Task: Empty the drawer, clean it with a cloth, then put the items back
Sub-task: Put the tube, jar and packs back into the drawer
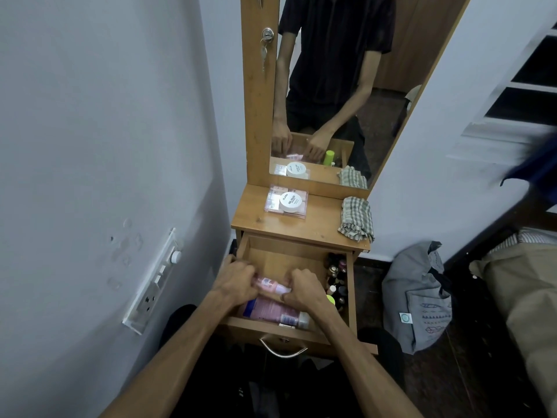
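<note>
The wooden drawer of a small dressing table stands pulled open. Both hands are inside it. My left hand and my right hand each grip an end of a small pink bottle. Under them lies a larger pink bottle on its side. Several small bottles crowd the drawer's right side, with a yellow-green cap among them. On the table top sit a clear box with a white round jar on it, and a checked cloth.
A mirror rises behind the table top and reflects the person. A wall switch panel is at the left. A grey bag lies on the dark floor at the right, beside a bed edge.
</note>
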Motion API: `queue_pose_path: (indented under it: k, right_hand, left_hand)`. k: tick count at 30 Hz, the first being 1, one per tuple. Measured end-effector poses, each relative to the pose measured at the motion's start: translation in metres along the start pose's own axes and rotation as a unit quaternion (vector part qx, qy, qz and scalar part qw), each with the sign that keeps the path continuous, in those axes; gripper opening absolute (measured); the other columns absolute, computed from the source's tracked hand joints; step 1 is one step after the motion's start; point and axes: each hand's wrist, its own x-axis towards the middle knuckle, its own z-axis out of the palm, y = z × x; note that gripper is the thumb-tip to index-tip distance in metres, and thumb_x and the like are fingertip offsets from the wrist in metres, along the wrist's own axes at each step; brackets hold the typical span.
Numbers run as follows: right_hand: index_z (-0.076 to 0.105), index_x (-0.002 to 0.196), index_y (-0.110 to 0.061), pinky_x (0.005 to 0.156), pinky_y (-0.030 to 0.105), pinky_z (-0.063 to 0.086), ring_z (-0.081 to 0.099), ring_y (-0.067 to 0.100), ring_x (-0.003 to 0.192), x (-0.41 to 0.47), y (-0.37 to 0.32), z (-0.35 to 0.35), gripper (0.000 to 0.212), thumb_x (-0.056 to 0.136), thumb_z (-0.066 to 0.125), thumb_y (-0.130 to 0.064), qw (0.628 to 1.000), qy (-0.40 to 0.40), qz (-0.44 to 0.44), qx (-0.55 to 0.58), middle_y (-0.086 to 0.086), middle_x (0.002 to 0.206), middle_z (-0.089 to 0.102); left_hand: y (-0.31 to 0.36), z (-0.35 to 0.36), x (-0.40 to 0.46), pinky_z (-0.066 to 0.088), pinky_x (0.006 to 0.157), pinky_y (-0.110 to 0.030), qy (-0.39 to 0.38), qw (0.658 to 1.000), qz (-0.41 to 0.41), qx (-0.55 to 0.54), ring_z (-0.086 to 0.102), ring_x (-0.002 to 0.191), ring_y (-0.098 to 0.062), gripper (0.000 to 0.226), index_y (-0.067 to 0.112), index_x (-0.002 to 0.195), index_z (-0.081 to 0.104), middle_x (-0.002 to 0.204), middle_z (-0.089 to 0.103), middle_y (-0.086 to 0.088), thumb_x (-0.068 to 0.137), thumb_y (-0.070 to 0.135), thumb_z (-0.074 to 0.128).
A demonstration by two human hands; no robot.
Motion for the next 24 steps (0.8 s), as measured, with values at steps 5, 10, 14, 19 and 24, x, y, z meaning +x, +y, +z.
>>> queue_pose_path:
  k: [5, 10, 14, 19, 24]
  right_hand:
    - [0.070, 0.097, -0.010, 0.073, 0.034, 0.053, 0.065, 0.026, 0.085, 0.005, 0.001, 0.006, 0.035, 0.081, 0.074, -0.040, 1.000, -0.026, 0.007, 0.006, 0.008, 0.096, 0.071]
    - [0.072, 0.091, -0.021, 0.077, 0.035, 0.058, 0.068, 0.024, 0.087, 0.007, -0.005, 0.016, 0.022, 0.071, 0.072, -0.030, 0.998, -0.064, 0.001, 0.024, 0.002, 0.093, 0.074]
    - [0.072, 0.095, -0.024, 0.074, 0.035, 0.058, 0.068, 0.018, 0.085, 0.007, -0.010, 0.019, 0.032, 0.067, 0.082, -0.034, 0.994, -0.098, -0.029, 0.038, -0.003, 0.093, 0.073]
    - [0.073, 0.099, -0.027, 0.079, 0.036, 0.059, 0.069, 0.016, 0.086, 0.007, -0.007, 0.022, 0.029, 0.074, 0.074, -0.042, 0.993, -0.094, -0.029, 0.062, -0.005, 0.094, 0.074]
    - [0.075, 0.096, -0.026, 0.077, 0.035, 0.060, 0.070, 0.011, 0.083, 0.006, -0.004, 0.020, 0.036, 0.073, 0.069, -0.053, 0.994, -0.055, -0.023, 0.087, -0.008, 0.093, 0.076]
  left_hand:
    - [-0.001, 0.011, -0.002, 0.019, 0.118, -0.044, -0.025, 0.998, 0.015, 0.060, 0.053, 0.117, -0.017, 0.027, 0.023, 0.102, 0.068, 0.112, 0.068, 0.001, 0.081, 0.038, 0.063]
    - [-0.005, 0.017, -0.005, 0.019, 0.117, -0.045, -0.017, 0.998, 0.017, 0.066, 0.052, 0.116, -0.019, 0.048, 0.020, 0.093, 0.072, 0.105, 0.069, -0.001, 0.075, 0.056, 0.046]
    - [-0.007, 0.022, -0.004, 0.018, 0.116, -0.046, -0.031, 0.996, 0.017, 0.076, 0.050, 0.115, -0.018, 0.040, 0.022, 0.091, 0.072, 0.103, 0.069, 0.001, 0.083, 0.057, 0.054]
    - [-0.008, 0.026, -0.003, 0.017, 0.116, -0.045, -0.036, 0.997, 0.014, 0.072, 0.050, 0.115, -0.017, 0.036, 0.023, 0.092, 0.073, 0.100, 0.070, 0.003, 0.082, 0.053, 0.056]
    - [-0.005, 0.025, -0.001, 0.017, 0.116, -0.043, -0.010, 1.000, 0.001, 0.025, 0.053, 0.108, -0.014, 0.026, 0.026, 0.082, 0.069, 0.095, 0.069, 0.006, 0.082, 0.049, 0.058]
